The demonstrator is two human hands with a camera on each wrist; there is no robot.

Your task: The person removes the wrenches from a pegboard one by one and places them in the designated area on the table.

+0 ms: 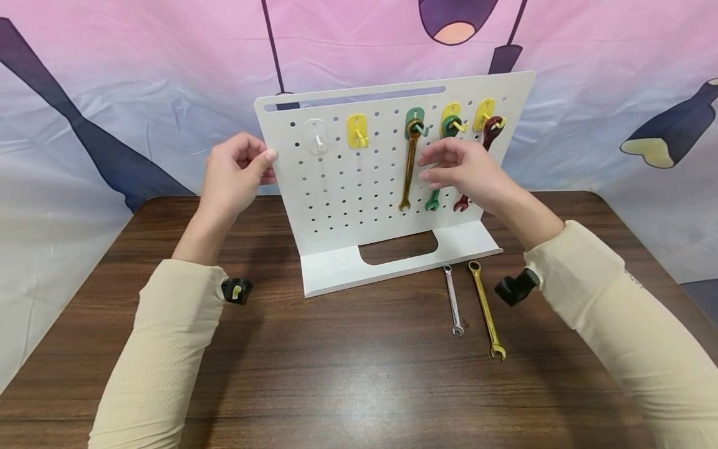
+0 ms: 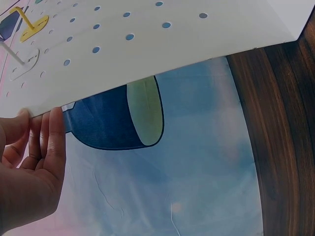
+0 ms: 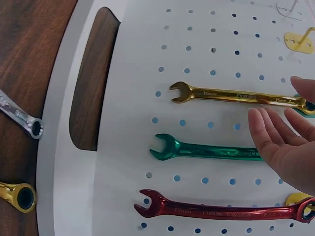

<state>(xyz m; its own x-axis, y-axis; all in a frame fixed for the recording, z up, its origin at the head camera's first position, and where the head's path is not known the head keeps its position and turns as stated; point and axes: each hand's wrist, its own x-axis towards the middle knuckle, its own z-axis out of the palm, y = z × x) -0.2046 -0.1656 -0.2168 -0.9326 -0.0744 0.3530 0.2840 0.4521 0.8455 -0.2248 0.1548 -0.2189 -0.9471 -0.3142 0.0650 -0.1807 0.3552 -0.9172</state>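
Pegboard (image 1: 364, 187) upright on the surface (image 1: 359, 374), steadied at its left edge while three wrenches hang from its hooks.

My left hand (image 1: 232, 171) pinches the board's left edge, thumb in front and fingers (image 2: 49, 137) behind; my right hand (image 1: 465, 171) hovers with a loose, empty grip, fingers (image 3: 275, 142) straight, just in front of the green wrench (image 3: 206, 150). That wrench hangs from a yellow hook (image 1: 450, 121) between the gold wrench (image 1: 411, 165) on a green hook (image 1: 415, 121) and the red wrench (image 3: 216, 210) on another yellow hook (image 1: 484, 115). Farther left, a yellow hook (image 1: 357, 131) and a clear hook (image 1: 316, 137) carry nothing. On the surface just before the board's base lie a silver wrench (image 1: 453, 299) and a second gold wrench (image 1: 487, 308), side by side.
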